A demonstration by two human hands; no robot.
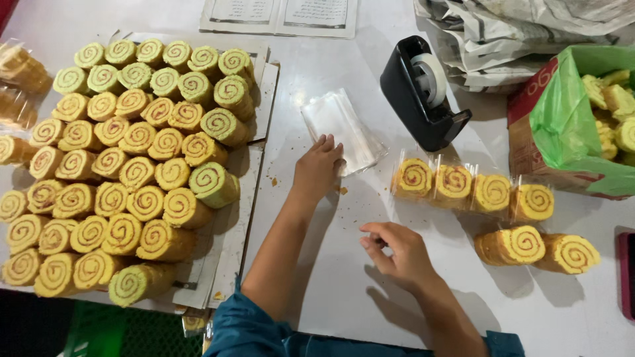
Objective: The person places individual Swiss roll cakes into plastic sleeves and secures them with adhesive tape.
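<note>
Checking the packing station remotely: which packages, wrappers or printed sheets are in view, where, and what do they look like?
Stack of clear bags: centre, flat, under the left hand.
Wrapped rolls: row of four, right of centre, yellow swirls in clear film.
Cardboard box: right edge, red-brown, green plastic liner.
Printed sheets: top centre, white.
Newspaper: top right, crumpled.

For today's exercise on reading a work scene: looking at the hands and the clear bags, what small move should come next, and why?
Probably the left hand should pinch one clear bag off the stack of bags. Its fingertips already rest on the stack's near edge, the right hand is empty beside it, and unwrapped swirl rolls wait on the left while four wrapped rolls lie to the right.
</note>
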